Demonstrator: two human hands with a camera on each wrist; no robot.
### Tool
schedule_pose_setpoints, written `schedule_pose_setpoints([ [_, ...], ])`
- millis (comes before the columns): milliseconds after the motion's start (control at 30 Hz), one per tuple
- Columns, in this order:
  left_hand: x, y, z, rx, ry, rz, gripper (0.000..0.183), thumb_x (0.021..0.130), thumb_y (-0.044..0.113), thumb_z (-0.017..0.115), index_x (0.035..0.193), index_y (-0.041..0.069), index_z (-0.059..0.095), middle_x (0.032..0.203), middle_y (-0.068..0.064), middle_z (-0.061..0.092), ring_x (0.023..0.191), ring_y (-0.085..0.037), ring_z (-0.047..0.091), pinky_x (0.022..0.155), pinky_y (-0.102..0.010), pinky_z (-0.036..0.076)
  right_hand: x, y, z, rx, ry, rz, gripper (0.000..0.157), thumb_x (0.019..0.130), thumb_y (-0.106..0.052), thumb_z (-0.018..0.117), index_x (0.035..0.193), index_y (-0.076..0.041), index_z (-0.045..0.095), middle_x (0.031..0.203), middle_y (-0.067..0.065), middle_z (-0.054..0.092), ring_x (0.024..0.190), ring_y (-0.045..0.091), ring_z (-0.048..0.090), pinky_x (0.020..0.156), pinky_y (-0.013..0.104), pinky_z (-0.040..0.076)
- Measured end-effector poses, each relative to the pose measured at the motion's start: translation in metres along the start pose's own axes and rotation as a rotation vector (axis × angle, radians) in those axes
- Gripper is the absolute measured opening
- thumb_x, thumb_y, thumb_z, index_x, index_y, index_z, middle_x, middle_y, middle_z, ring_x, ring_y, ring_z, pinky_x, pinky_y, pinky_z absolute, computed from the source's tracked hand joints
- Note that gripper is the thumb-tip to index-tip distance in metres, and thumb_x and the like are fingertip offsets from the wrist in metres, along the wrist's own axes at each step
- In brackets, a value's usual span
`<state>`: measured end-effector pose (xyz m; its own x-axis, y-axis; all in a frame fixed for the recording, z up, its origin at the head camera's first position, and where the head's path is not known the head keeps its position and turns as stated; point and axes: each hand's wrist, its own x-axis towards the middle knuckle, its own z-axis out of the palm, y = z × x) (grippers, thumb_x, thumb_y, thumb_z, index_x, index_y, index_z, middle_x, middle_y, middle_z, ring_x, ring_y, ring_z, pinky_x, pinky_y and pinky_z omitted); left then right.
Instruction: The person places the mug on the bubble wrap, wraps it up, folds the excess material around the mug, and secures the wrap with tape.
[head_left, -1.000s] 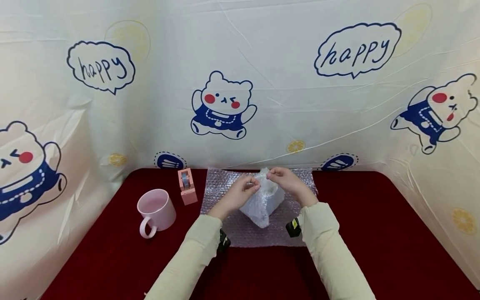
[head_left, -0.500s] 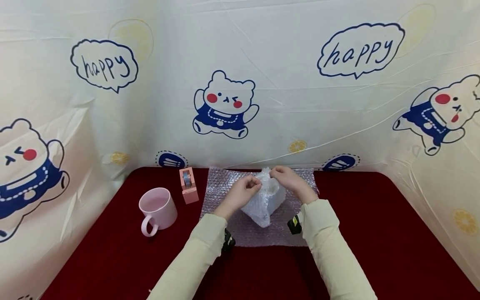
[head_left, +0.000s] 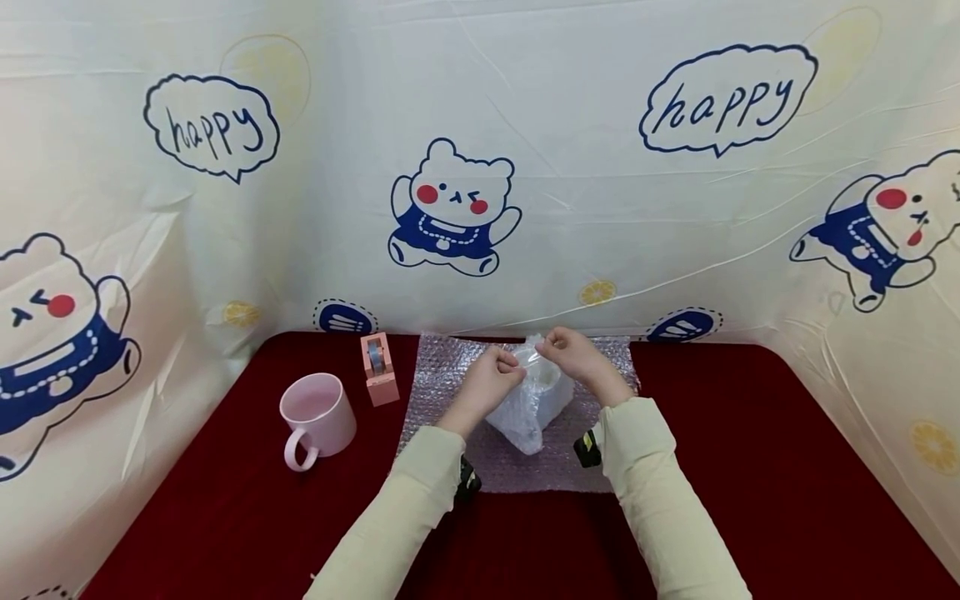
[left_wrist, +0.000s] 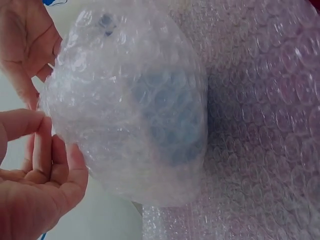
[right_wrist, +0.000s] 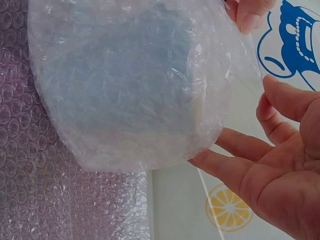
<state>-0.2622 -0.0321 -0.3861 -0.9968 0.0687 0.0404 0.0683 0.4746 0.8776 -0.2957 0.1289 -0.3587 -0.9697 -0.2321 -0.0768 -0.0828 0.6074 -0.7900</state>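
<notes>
A bundle of bubble wrap [head_left: 525, 417], gathered to a peak, sits on a flat sheet of bubble wrap [head_left: 438, 367]. Something bluish shows through its layers in both wrist views. Over the bundle's top, a short strip of clear tape [head_left: 530, 359] spans the two hands. My left hand [head_left: 487, 383] pinches one end between thumb and forefinger, at the bundle's left. My right hand [head_left: 583, 360] pinches the other end by the peak; in the right wrist view its lower fingers [right_wrist: 220, 165] touch the wrap.
A pink mug [head_left: 318, 417] stands at the left, handle towards me. Behind it is a pink tape dispenser [head_left: 380, 371] with a roll in it. The red tablecloth [head_left: 750, 467] reaches back to a printed white curtain [head_left: 570, 167].
My left hand has moved slightly right, closer to the bundle's peak. The right hand has shifted slightly; the tape now shows as a shiny strip over the bundle.
</notes>
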Motion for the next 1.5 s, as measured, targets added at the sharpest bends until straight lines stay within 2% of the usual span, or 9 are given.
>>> schedule_pose_setpoints([
  [167, 0.001, 0.003, 0.003, -0.003, 0.03, -0.012, 0.021, 0.087, 0.012, 0.064, 0.102, 0.0, 0.057, 0.102, -0.02, 0.07, 0.094, -0.031, 0.068, 0.076, -0.036, 0.055, -0.001, -0.003, 0.0, -0.028, 0.031, 0.007, 0.021, 0.098, -0.021, 0.052, 0.088, -0.002, 0.05, 0.103, 0.021, 0.059, 0.076, 0.02, 0.046, 0.061, 0.026, 0.036],
  [400, 0.004, 0.003, 0.004, 0.018, 0.019, -0.017, 0.021, 0.089, 0.012, 0.063, 0.104, -0.001, 0.056, 0.105, -0.022, 0.068, 0.096, -0.032, 0.067, 0.075, -0.036, 0.054, 0.0, -0.004, 0.0, -0.114, 0.055, 0.037, 0.021, 0.099, -0.024, 0.05, 0.091, -0.004, 0.05, 0.112, 0.023, 0.06, 0.082, 0.024, 0.051, 0.064, 0.027, 0.038],
  [633, 0.005, 0.003, 0.004, 0.04, -0.014, -0.024, 0.025, 0.094, 0.018, 0.059, 0.11, -0.001, 0.057, 0.112, -0.024, 0.066, 0.101, -0.034, 0.065, 0.08, -0.041, 0.054, 0.0, -0.002, 0.0, -0.107, 0.07, 0.035, 0.021, 0.099, -0.022, 0.048, 0.089, -0.004, 0.048, 0.093, 0.016, 0.056, 0.075, 0.022, 0.046, 0.061, 0.027, 0.035],
  [767, 0.006, 0.005, 0.005, 0.058, 0.012, -0.016, 0.024, 0.09, 0.015, 0.062, 0.107, -0.002, 0.058, 0.107, -0.023, 0.068, 0.098, -0.032, 0.066, 0.078, -0.038, 0.054, 0.0, -0.001, 0.001, -0.117, 0.075, 0.032, 0.021, 0.099, -0.022, 0.048, 0.089, -0.004, 0.048, 0.083, 0.01, 0.05, 0.07, 0.019, 0.042, 0.059, 0.026, 0.034],
  [867, 0.007, 0.007, 0.006, 0.072, 0.042, -0.024, 0.023, 0.085, 0.011, 0.063, 0.103, -0.002, 0.059, 0.102, -0.021, 0.07, 0.093, -0.03, 0.067, 0.072, -0.033, 0.052, 0.001, -0.001, 0.002, -0.136, 0.082, 0.03, 0.021, 0.099, -0.022, 0.048, 0.089, -0.004, 0.048, 0.082, 0.009, 0.05, 0.07, 0.019, 0.043, 0.059, 0.026, 0.034],
  [1033, 0.008, 0.009, 0.007, 0.09, 0.08, -0.057, 0.023, 0.081, 0.009, 0.066, 0.1, -0.002, 0.059, 0.098, -0.018, 0.069, 0.084, -0.027, 0.064, 0.065, -0.029, 0.048, 0.001, -0.001, 0.004, -0.165, 0.104, 0.039, 0.021, 0.099, -0.023, 0.049, 0.09, -0.005, 0.049, 0.089, 0.014, 0.056, 0.074, 0.022, 0.047, 0.061, 0.028, 0.037],
  [1200, 0.008, 0.005, 0.007, 0.126, 0.108, -0.071, 0.025, 0.08, 0.016, 0.073, 0.094, -0.001, 0.062, 0.092, -0.017, 0.069, 0.08, -0.027, 0.064, 0.067, -0.031, 0.05, -0.001, -0.001, 0.006, -0.183, 0.123, 0.046, 0.021, 0.098, -0.024, 0.049, 0.09, -0.005, 0.05, 0.112, 0.022, 0.062, 0.081, 0.026, 0.052, 0.067, 0.032, 0.042],
  [1367, 0.01, 0.0, 0.006, 0.062, 0.063, -0.055, 0.026, 0.083, 0.014, 0.071, 0.101, -0.002, 0.062, 0.098, -0.019, 0.066, 0.088, -0.028, 0.062, 0.073, -0.033, 0.051, 0.0, 0.0, 0.007, -0.194, 0.134, 0.057, 0.021, 0.098, -0.025, 0.05, 0.093, -0.005, 0.051, 0.119, 0.023, 0.061, 0.087, 0.028, 0.055, 0.072, 0.036, 0.044],
  [1500, 0.012, 0.002, 0.002, -0.012, -0.021, -0.05, 0.027, 0.086, 0.006, 0.066, 0.111, -0.003, 0.063, 0.113, -0.022, 0.063, 0.106, -0.033, 0.059, 0.087, -0.038, 0.051, 0.0, 0.001, 0.008, -0.185, 0.138, 0.052, 0.021, 0.098, -0.025, 0.051, 0.092, -0.004, 0.052, 0.108, 0.021, 0.062, 0.081, 0.026, 0.052, 0.068, 0.033, 0.042],
])
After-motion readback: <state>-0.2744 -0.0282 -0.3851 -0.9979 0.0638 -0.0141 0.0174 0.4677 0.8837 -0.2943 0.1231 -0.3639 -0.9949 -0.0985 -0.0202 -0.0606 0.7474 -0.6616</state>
